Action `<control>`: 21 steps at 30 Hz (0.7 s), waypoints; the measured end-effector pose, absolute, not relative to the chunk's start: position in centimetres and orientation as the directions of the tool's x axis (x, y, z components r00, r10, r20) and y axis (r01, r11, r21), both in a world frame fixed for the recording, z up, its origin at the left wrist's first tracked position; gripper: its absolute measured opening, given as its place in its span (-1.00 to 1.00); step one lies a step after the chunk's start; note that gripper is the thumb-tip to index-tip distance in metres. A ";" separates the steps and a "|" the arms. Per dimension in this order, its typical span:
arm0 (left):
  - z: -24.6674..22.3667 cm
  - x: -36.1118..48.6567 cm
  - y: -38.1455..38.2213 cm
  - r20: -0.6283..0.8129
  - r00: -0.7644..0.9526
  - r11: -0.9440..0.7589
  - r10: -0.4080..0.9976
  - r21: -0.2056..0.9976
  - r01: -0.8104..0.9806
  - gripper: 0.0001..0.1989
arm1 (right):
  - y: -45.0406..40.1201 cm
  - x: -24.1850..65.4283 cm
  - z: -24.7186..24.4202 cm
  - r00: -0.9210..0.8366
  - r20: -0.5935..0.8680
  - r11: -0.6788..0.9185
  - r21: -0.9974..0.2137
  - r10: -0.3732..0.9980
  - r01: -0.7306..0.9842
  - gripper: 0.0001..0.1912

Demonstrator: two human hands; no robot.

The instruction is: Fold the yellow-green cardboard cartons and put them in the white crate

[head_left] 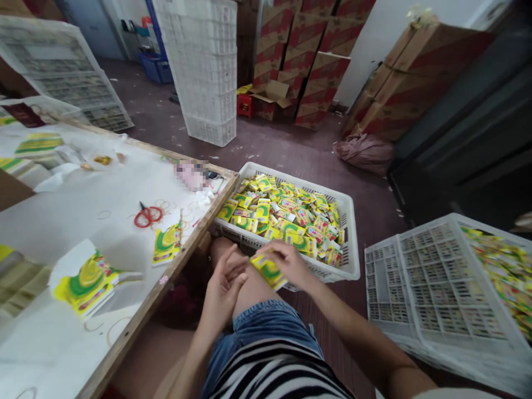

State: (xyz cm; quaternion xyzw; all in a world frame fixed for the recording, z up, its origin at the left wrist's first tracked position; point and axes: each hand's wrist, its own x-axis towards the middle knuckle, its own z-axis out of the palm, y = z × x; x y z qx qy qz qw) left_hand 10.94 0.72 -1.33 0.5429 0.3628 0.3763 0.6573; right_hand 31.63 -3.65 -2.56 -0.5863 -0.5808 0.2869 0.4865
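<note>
Above my lap, my right hand (282,259) pinches a yellow-and-green packet (268,270) by its upper edge. To the left of it, my left hand (228,282) is raised with fingers loosely curled and apart, and nothing shows in it. Just beyond both hands stands a white plastic crate (351,233), filled with small yellow, green and red packets (286,208). On the white table at my left lie a flattened yellow-green carton (89,282) and a smaller yellow carton (167,238).
Red-handled scissors (148,216) and loose rubber bands lie on the table (120,172). A second crate (432,271) of packets stands at my right. Stacked white crates (203,72), cardboard boxes (324,83) and a dark bag (363,152) stand farther off.
</note>
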 end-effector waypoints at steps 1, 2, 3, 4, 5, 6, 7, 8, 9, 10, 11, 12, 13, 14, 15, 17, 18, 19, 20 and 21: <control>-1.5 10.6 1.3 -0.045 0.415 0.083 0.909 0.994 -0.073 -0.42 | -4.1 34.3 -2.6 0.211 0.255 0.107 -0.839 0.944 0.533 -0.76; -1.6 9.9 2.0 -0.020 0.362 0.037 0.932 0.998 -0.041 -0.42 | -4.7 37.2 -2.6 0.264 0.262 0.032 -0.764 0.928 0.645 -0.74; -1.7 9.1 2.7 -0.006 0.314 0.011 0.949 1.000 -0.012 -0.45 | -5.3 40.0 -2.7 0.311 0.235 -0.070 -0.684 0.921 0.726 -0.72; -1.8 8.3 3.5 -0.007 0.273 0.003 0.962 1.000 0.014 -0.48 | -5.9 42.6 -2.8 0.340 0.183 -0.167 -0.606 0.922 0.778 -0.71; -1.9 7.4 4.3 -0.002 0.228 -0.008 0.974 0.999 0.045 -0.50 | -6.6 44.9 -3.1 0.359 0.149 -0.213 -0.579 0.921 0.787 -0.71; -2.0 6.5 4.9 0.003 0.194 -0.017 0.981 0.998 0.067 -0.50 | -7.1 46.7 -3.5 0.366 0.118 -0.241 -0.564 0.923 0.790 -0.70; -2.2 5.8 5.4 0.007 0.175 -0.022 0.985 0.996 0.081 -0.50 | -7.6 48.1 -4.0 0.366 0.078 -0.266 -0.550 0.927 0.792 -0.71; -2.3 5.3 5.8 0.012 0.165 -0.028 0.986 0.995 0.096 -0.49 | -8.0 49.0 -4.6 0.365 0.044 -0.284 -0.546 0.930 0.788 -0.72; -2.3 4.8 6.1 0.019 0.161 -0.037 0.987 0.993 0.109 -0.49 | -8.3 49.5 -5.3 0.365 0.012 -0.301 -0.541 0.931 0.785 -0.73; -2.4 4.5 6.3 0.029 0.158 -0.050 0.987 0.990 0.130 -0.50 | -8.5 49.9 -5.9 0.369 -0.014 -0.318 -0.537 0.929 0.781 -0.74; -2.4 4.2 6.4 0.042 0.146 -0.067 0.988 0.983 0.169 -0.52 | -8.7 50.1 -6.6 0.378 -0.032 -0.336 -0.533 0.925 0.777 -0.74; -2.3 3.9 6.5 0.059 0.124 -0.085 0.991 0.971 0.222 -0.55 | -8.8 50.2 -7.2 0.391 -0.045 -0.355 -0.528 0.919 0.771 -0.73; -2.2 3.6 6.6 0.074 0.094 -0.098 0.993 0.951 0.292 -0.57 | -9.0 50.3 -7.8 0.408 -0.056 -0.375 -0.522 0.911 0.766 -0.73; -2.1 3.3 6.7 0.088 0.060 -0.104 0.994 0.921 0.376 -0.58 | -9.1 50.3 -8.4 0.426 -0.067 -0.396 -0.515 0.902 0.760 -0.73; -2.0 2.8 6.9 0.105 0.026 -0.105 0.994 0.875 0.472 -0.59 | -9.3 50.3 -8.9 0.443 -0.077 -0.418 -0.507 0.893 0.754 -0.74; -1.9 1.8 7.6 0.172 -0.003 -0.129 0.985 0.748 0.651 -0.58 | -9.7 50.3 -9.9 0.474 -0.097 -0.456 -0.490 0.875 0.743 -0.77; -2.0 1.2 8.0 0.221 0.003 -0.155 0.975 0.676 0.721 -0.57 | -9.9 50.3 -10.4 0.486 -0.103 -0.471 -0.483 0.868 0.738 -0.78; -2.2 0.7 8.5 0.274 0.008 -0.180 0.962 0.606 0.775 -0.56 | -10.1 50.2 -10.7 0.497 -0.103 -0.481 -0.478 0.861 0.734 -0.78; -2.5 0.3 9.0 0.321 0.019 -0.202 0.947 0.548 0.812 -0.54 | -10.2 50.1 -11.0 0.507 -0.099 -0.488 -0.476 0.856 0.732 -0.78; -2.9 0.0 9.4 0.354 0.029 -0.217 0.935 0.504 0.836 -0.51 | -10.2 49.9 -11.2 0.512 -0.090 -0.488 -0.477 0.854 0.731 -0.78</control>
